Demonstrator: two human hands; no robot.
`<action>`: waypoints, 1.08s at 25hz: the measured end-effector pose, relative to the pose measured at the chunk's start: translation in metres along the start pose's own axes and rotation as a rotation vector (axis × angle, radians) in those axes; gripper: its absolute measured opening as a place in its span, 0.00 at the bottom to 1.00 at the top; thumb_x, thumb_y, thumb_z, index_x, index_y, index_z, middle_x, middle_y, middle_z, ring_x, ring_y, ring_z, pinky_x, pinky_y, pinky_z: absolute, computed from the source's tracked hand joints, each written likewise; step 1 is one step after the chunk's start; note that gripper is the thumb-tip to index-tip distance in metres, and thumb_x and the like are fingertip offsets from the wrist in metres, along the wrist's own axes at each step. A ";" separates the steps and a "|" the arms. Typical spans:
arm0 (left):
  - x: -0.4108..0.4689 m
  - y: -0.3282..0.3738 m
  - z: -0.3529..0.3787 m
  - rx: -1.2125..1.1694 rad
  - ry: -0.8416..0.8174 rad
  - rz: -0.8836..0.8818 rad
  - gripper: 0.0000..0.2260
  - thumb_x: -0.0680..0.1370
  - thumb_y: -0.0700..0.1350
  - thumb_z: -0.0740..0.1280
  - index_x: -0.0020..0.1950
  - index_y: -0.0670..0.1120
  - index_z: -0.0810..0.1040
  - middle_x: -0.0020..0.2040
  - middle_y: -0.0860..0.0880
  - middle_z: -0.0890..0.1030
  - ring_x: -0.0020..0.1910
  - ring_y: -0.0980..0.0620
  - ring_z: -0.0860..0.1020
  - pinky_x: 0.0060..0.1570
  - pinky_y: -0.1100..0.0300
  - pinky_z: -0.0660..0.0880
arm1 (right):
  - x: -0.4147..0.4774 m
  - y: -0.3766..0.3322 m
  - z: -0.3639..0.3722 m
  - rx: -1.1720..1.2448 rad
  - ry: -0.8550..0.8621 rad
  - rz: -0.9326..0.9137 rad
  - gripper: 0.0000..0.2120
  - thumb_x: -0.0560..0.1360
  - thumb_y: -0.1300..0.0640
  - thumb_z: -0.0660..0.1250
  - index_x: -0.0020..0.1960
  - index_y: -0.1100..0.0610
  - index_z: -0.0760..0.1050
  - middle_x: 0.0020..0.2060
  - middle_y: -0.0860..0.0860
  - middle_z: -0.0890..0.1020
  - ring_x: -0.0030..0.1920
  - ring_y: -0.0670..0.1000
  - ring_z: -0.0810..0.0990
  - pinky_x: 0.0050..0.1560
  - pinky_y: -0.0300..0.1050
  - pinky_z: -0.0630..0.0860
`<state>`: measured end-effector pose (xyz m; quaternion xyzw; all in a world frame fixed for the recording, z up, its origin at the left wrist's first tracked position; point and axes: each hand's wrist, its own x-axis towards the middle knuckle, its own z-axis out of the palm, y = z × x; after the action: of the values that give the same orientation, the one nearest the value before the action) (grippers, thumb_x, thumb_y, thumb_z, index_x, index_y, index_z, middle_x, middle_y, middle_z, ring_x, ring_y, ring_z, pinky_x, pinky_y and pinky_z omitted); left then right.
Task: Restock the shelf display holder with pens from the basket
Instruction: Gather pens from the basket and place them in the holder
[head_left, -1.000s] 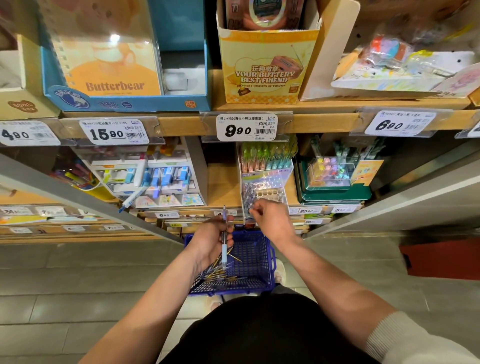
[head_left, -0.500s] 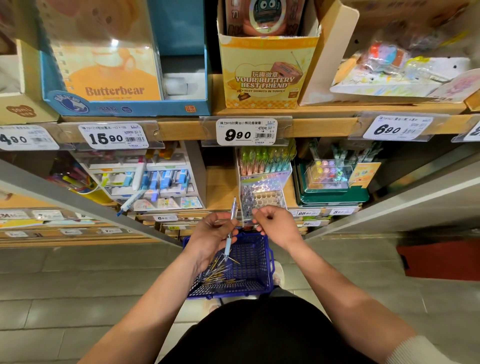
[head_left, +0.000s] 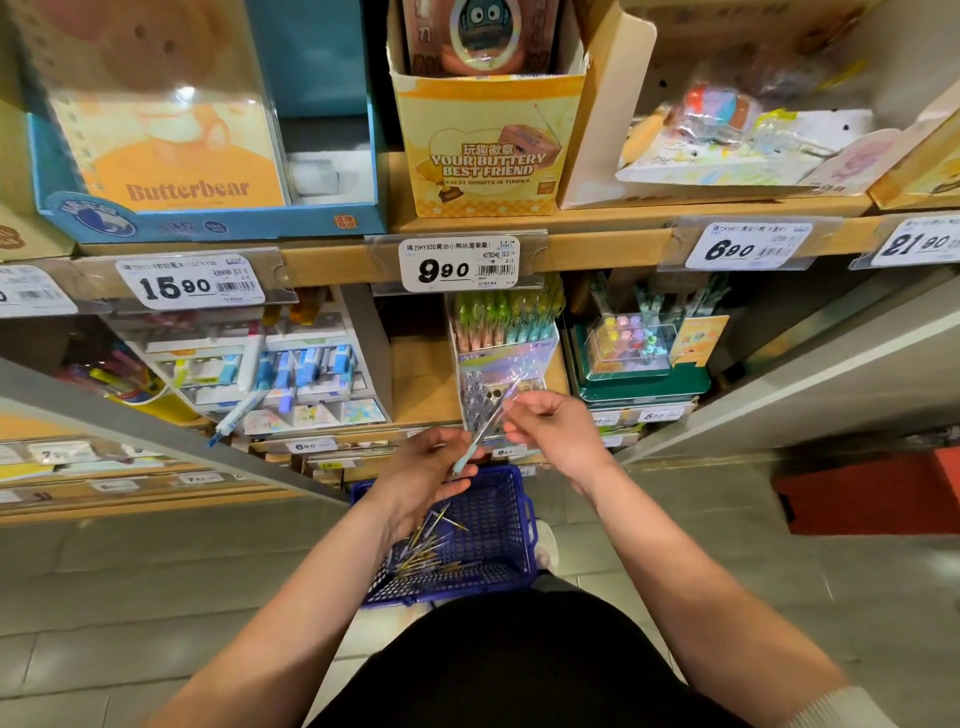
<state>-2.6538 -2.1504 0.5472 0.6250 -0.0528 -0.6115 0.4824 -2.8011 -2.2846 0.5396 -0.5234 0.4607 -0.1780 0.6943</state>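
Note:
A light blue pen (head_left: 480, 428) slants up and to the right between my hands, its upper end blurred. My left hand (head_left: 426, 473) holds its lower end over the blue plastic basket (head_left: 498, 499), where several loose pens (head_left: 426, 551) lie. My right hand (head_left: 556, 431) pinches the upper part of the pen, just in front of the iridescent display holder (head_left: 506, 364) on the lower shelf. The holder's back rows hold green, pink and blue pens (head_left: 498, 319); its front holes look mostly bare.
A white pen display (head_left: 270, 364) stands left of the holder, with one pen (head_left: 234, 415) jutting out over the shelf edge. A green tray display (head_left: 639, 364) stands to the right. Boxes fill the upper shelf (head_left: 322, 265). A red box (head_left: 872, 499) sits on the tiled floor.
The pen has risen from upright over the basket and now tilts toward the holder. My right hand has closed in on its upper part. Both hands have lifted slightly.

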 end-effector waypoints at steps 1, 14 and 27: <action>0.000 0.000 -0.001 -0.011 0.019 -0.010 0.09 0.82 0.49 0.67 0.59 0.46 0.79 0.52 0.45 0.87 0.45 0.51 0.84 0.43 0.60 0.80 | 0.002 -0.002 -0.008 0.008 0.073 -0.047 0.03 0.79 0.61 0.70 0.50 0.57 0.82 0.39 0.52 0.87 0.40 0.50 0.85 0.44 0.39 0.82; -0.006 0.003 -0.011 -0.115 0.141 -0.046 0.13 0.85 0.51 0.59 0.52 0.45 0.79 0.43 0.45 0.84 0.40 0.49 0.80 0.44 0.57 0.76 | 0.012 0.034 -0.001 -0.616 0.213 -0.344 0.04 0.79 0.54 0.70 0.47 0.50 0.77 0.35 0.41 0.81 0.36 0.36 0.80 0.38 0.26 0.72; -0.004 0.001 -0.026 -0.112 0.164 -0.047 0.13 0.84 0.51 0.59 0.54 0.45 0.79 0.41 0.47 0.85 0.38 0.51 0.81 0.43 0.58 0.77 | 0.031 0.033 0.016 -1.054 0.033 -0.321 0.06 0.81 0.56 0.68 0.51 0.58 0.80 0.40 0.53 0.85 0.39 0.52 0.83 0.45 0.51 0.82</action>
<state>-2.6331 -2.1345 0.5448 0.6461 0.0359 -0.5714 0.5048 -2.7794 -2.2850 0.4964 -0.8610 0.4126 -0.0351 0.2953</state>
